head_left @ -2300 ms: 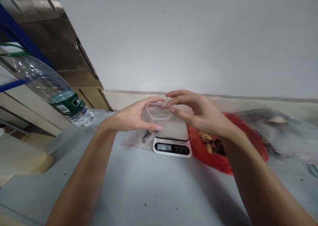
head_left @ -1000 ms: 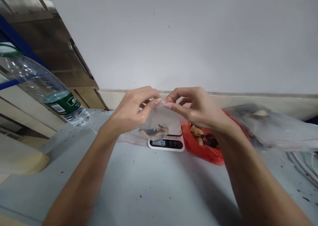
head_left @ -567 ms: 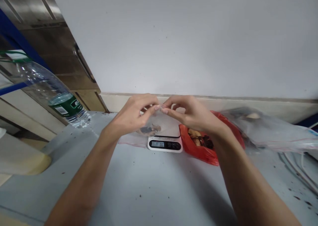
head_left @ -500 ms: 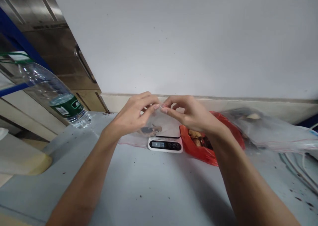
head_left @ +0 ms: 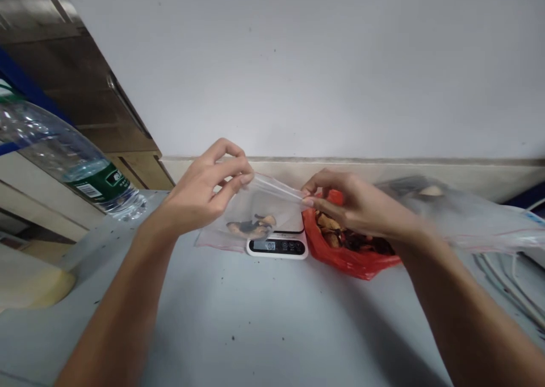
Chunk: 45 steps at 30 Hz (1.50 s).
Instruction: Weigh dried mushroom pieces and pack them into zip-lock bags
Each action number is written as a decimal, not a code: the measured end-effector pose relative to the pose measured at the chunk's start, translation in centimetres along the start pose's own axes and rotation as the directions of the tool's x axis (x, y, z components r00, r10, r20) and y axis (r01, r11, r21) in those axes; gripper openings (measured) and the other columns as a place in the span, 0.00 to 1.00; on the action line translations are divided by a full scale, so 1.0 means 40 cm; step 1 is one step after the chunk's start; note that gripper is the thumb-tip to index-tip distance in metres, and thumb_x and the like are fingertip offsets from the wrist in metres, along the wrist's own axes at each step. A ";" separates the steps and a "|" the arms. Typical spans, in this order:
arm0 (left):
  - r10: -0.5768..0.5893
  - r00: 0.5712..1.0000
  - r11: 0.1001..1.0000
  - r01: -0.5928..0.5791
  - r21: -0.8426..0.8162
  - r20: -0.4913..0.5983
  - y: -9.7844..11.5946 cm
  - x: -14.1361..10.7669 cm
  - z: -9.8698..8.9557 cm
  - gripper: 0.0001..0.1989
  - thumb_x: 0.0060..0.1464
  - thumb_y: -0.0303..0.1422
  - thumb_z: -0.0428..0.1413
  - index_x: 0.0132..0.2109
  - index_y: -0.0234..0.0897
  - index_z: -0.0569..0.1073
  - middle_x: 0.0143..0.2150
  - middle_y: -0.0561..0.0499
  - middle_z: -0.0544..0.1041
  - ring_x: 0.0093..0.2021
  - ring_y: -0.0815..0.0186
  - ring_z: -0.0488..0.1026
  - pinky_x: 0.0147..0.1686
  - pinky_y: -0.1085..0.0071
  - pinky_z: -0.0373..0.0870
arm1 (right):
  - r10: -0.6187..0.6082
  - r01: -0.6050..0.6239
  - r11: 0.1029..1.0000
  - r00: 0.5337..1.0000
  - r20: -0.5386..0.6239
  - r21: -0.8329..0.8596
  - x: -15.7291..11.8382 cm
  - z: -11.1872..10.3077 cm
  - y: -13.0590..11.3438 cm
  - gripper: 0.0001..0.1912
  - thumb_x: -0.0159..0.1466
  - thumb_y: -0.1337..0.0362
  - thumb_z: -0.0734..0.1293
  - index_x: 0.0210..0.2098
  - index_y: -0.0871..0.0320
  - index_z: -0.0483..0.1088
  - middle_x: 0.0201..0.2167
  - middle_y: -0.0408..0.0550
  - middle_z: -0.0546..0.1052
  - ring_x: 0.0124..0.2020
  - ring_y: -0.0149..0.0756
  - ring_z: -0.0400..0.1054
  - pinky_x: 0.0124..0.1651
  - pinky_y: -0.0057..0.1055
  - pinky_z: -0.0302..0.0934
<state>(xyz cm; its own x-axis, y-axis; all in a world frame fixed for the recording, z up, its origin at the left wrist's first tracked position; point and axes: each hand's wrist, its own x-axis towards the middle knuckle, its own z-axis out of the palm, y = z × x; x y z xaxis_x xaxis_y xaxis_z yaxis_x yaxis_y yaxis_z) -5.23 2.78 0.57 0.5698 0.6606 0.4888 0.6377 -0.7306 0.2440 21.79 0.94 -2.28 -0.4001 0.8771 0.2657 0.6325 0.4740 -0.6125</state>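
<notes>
Centrally, clear zip bag [head_left: 279,204]: spread above the digital scale [head_left: 276,255], dark-and-tan dried pieces [head_left: 251,226] low inside.
Bag mouth [head_left: 276,187]: taut between both hands, long axis sloping down toward the right; each hand touches one end, so neither is nearer.
Left hand [head_left: 202,188]: thumb and fingertips pinched on the left end, wrist below.
Right hand [head_left: 361,205]: thumb and forefinger closed on the right end, over the red plastic bag [head_left: 340,262].
</notes>
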 end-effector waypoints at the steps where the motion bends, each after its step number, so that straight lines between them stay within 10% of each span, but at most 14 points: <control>1: 0.000 1.000 1.000 0.000 0.013 -0.003 0.003 0.002 0.000 0.13 0.67 0.34 0.49 0.37 0.39 0.76 0.45 0.46 0.71 0.36 0.64 0.69 0.31 0.70 0.71 | -0.001 0.001 1.000 1.000 -0.002 -0.019 -0.003 -0.006 0.002 0.12 0.65 0.53 0.65 0.33 0.53 0.75 0.29 0.48 0.76 0.26 0.38 0.70 0.27 0.34 0.61; 11: 0.017 0.998 1.000 -0.016 0.017 -0.064 0.050 0.037 0.011 0.13 0.66 0.35 0.49 0.36 0.39 0.76 0.45 0.46 0.73 0.32 0.66 0.68 0.31 0.70 0.69 | -0.027 0.024 0.993 0.999 -0.018 -0.115 -0.030 -0.062 0.040 0.12 0.66 0.56 0.66 0.29 0.55 0.73 0.28 0.47 0.78 0.29 0.37 0.69 0.32 0.32 0.61; 19: 0.156 0.988 0.978 -0.153 -0.139 0.007 0.187 0.167 0.067 0.08 0.65 0.35 0.56 0.38 0.43 0.79 0.44 0.50 0.73 0.40 0.61 0.74 0.39 0.67 0.71 | -0.028 0.020 0.991 0.998 0.060 0.130 -0.067 -0.111 0.004 0.10 0.62 0.57 0.71 0.41 0.53 0.77 0.36 0.46 0.82 0.37 0.43 0.76 0.39 0.37 0.71; 23: 0.197 0.953 0.969 -0.224 -0.099 -0.229 0.254 0.207 0.121 0.06 0.67 0.32 0.56 0.44 0.44 0.79 0.46 0.50 0.74 0.47 0.60 0.75 0.47 0.65 0.72 | 0.049 -0.053 0.985 0.998 0.032 0.164 -0.098 -0.134 0.024 0.15 0.67 0.50 0.67 0.35 0.53 0.78 0.28 0.44 0.80 0.29 0.41 0.75 0.31 0.37 0.71; 27: 0.274 0.889 0.953 -0.302 -0.020 -0.368 0.256 0.194 0.175 0.09 0.70 0.31 0.52 0.51 0.38 0.77 0.41 0.48 0.77 0.39 0.64 0.74 0.45 0.67 0.73 | 0.074 -0.041 0.986 0.976 -0.205 0.159 -0.167 -0.202 0.089 0.19 0.69 0.48 0.66 0.50 0.52 0.80 0.42 0.48 0.85 0.44 0.46 0.80 0.49 0.44 0.74; 32: 0.222 0.957 0.973 -0.206 -0.098 0.186 0.229 0.161 0.251 0.11 0.71 0.36 0.51 0.48 0.40 0.78 0.43 0.50 0.81 0.38 0.63 0.77 0.36 0.69 0.72 | 0.035 -0.257 0.933 0.761 -0.648 -0.252 -0.270 -0.286 0.167 0.19 0.73 0.56 0.62 0.59 0.49 0.77 0.50 0.53 0.84 0.45 0.49 0.81 0.51 0.51 0.74; 37: 0.206 0.862 0.978 -0.167 -0.125 0.462 0.244 0.141 0.292 0.10 0.71 0.33 0.53 0.46 0.39 0.80 0.44 0.48 0.83 0.46 0.59 0.79 0.47 0.64 0.73 | 0.016 -0.159 0.797 0.970 -0.243 -0.582 -0.316 -0.255 0.248 0.23 0.70 0.57 0.63 0.62 0.54 0.76 0.66 0.60 0.72 0.69 0.62 0.63 0.65 0.64 0.63; 40: 0.222 0.868 0.971 -0.155 -0.183 0.445 0.248 0.136 0.291 0.08 0.70 0.32 0.55 0.47 0.39 0.80 0.44 0.49 0.83 0.46 0.59 0.79 0.51 0.64 0.72 | 0.172 -0.179 0.810 0.983 -0.065 -0.559 -0.317 -0.237 0.261 0.38 0.64 0.41 0.68 0.67 0.56 0.71 0.72 0.63 0.63 0.74 0.65 0.53 0.68 0.68 0.58; 45: 0.169 0.910 0.972 -0.091 -0.215 0.380 0.213 0.123 0.249 0.12 0.71 0.35 0.51 0.46 0.40 0.80 0.46 0.48 0.81 0.48 0.58 0.77 0.47 0.64 0.72 | 0.109 -0.186 0.848 0.978 -0.179 -0.497 -0.268 -0.262 0.184 0.32 0.70 0.44 0.61 0.62 0.60 0.75 0.64 0.63 0.75 0.70 0.63 0.62 0.67 0.65 0.59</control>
<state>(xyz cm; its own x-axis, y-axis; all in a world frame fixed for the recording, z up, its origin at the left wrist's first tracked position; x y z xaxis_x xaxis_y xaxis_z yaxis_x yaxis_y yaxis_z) 8.19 1.51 -3.29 0.8226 0.5432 0.1679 0.4571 -0.8075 0.3729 37.67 -4.17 -1.84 -0.2034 0.9232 0.3262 0.9400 0.2773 -0.1987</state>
